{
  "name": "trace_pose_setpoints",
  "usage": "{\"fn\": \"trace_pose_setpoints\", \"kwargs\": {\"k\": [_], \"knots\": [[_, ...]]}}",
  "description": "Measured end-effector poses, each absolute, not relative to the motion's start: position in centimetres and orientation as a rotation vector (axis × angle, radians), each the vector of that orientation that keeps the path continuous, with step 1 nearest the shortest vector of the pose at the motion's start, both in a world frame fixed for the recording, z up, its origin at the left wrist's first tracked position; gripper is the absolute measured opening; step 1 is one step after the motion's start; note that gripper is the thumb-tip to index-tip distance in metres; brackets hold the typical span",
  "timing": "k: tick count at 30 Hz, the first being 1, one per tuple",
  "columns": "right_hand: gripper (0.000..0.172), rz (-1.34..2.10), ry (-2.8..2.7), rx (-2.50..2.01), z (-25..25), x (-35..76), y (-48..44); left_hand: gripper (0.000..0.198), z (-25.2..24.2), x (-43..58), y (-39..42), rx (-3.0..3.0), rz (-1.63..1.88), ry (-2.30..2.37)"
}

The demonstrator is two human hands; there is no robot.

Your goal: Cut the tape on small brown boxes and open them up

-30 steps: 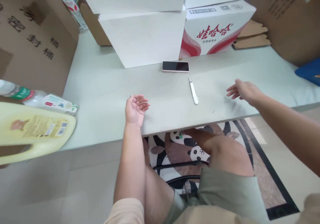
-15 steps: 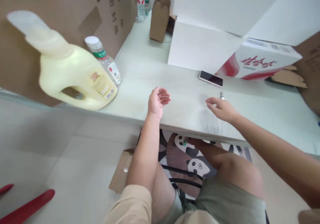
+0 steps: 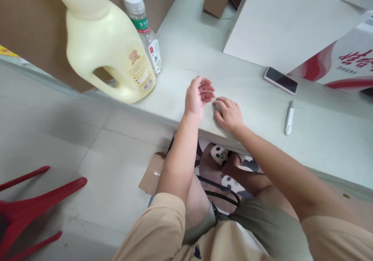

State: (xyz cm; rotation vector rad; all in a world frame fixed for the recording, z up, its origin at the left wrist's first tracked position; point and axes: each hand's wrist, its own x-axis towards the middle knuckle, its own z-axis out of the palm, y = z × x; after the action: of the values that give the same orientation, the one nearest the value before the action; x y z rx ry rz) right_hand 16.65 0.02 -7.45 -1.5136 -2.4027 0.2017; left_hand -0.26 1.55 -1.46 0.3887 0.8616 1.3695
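My left hand (image 3: 198, 96) rests on its edge near the front of the pale table (image 3: 250, 65), its fingers loosely curled and apart, nothing in it. Close on its right, my right hand (image 3: 229, 113) lies palm down on the tabletop with bent, spread fingers and holds nothing visible. The fingertips of the two hands almost meet. To the right of them a white utility knife (image 3: 289, 118) lies by itself. Behind the knife is a phone (image 3: 280, 80) with a dark screen.
A large yellow detergent jug (image 3: 110, 47) and a clear plastic bottle (image 3: 144, 32) stand at the left. White box panels (image 3: 279, 24) and a red-and-white carton (image 3: 338, 65) occupy the back right. Red chair legs (image 3: 43, 202) are on the floor, lower left.
My right hand has moved left, away from the utility knife, to beside my left hand. The view has shifted right and down. My left hand keeps its loose curl.
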Motion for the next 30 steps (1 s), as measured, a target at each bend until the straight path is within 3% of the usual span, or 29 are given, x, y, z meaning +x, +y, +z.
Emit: {"fn": "trace_pose_setpoints", "kwargs": {"k": [16, 30], "knots": [[0.042, 0.274, -2.424, -1.549, -7.7, 16.8, 0.4, 0.067, -0.4, 3.7, 1.3, 0.379, 1.428, 0.992], [0.042, 0.268, -2.454, -1.620, -7.0, 16.5, 0.1, 0.062, -1.5, 2.5, 3.5, 0.377, 1.413, 0.975]]}}
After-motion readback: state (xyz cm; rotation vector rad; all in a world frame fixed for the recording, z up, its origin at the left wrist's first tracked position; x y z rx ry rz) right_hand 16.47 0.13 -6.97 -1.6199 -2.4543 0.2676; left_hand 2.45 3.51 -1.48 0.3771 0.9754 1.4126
